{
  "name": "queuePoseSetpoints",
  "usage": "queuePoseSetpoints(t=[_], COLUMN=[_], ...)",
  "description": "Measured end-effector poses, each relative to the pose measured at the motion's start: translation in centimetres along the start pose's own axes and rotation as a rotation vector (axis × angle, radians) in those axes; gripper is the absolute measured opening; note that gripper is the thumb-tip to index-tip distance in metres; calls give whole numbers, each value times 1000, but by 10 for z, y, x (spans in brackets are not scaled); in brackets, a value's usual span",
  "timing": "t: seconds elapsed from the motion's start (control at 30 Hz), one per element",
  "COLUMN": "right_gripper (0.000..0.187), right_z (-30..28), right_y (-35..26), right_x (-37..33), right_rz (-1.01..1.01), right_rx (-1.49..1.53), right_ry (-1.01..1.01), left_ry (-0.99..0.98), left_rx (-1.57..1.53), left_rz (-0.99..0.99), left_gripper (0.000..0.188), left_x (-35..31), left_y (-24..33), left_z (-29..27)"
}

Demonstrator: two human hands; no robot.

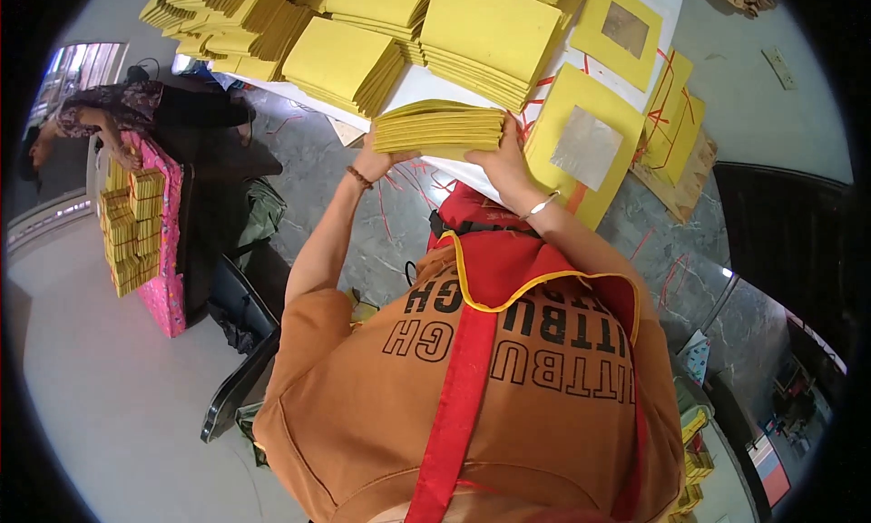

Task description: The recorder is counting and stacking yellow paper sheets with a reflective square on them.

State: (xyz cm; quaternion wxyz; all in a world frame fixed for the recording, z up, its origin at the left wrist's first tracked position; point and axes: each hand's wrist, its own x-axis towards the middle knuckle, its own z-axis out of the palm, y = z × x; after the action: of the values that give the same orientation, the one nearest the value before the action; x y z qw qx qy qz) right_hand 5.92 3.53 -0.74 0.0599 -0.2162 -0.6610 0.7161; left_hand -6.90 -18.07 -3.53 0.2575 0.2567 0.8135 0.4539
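A thick stack of yellow paper sheets (438, 130) is held between my two hands at the near edge of the white table (413, 86). My left hand (388, 151) grips its left end, and my right hand (502, 163) is closed on its right end. The layers fan slightly along the edge facing me, and the top bows upward. Just beyond it lie more stacks of yellow paper (490, 33). To the right of my right hand is a yellow sheet with a silver square (590, 151), lying on other yellow sheets.
Taller yellow stacks (227, 15) fill the table's far left. Red strips (665, 97) hang by its right edge and litter the grey floor (372, 224). Left stands a black chair (238, 310). Another person (118, 106) bends by a pink-covered table (165, 287) holding tied yellow bundles.
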Motion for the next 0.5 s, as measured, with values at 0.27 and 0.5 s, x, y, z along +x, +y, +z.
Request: queuePoseSetpoints(t=[0.27, 0.5], right_gripper=[78, 57], right_z=[1, 10], right_y=[-8, -10], right_x=[-4, -11], right_rz=[-35, 268], right_rx=[-96, 554], right_ry=[106, -15], left_ry=[-143, 164], left_rx=[-127, -890], left_rz=[-27, -154], left_gripper=[58, 63], left_x=[-11, -17], left_y=[56, 69], left_z=[-11, 2])
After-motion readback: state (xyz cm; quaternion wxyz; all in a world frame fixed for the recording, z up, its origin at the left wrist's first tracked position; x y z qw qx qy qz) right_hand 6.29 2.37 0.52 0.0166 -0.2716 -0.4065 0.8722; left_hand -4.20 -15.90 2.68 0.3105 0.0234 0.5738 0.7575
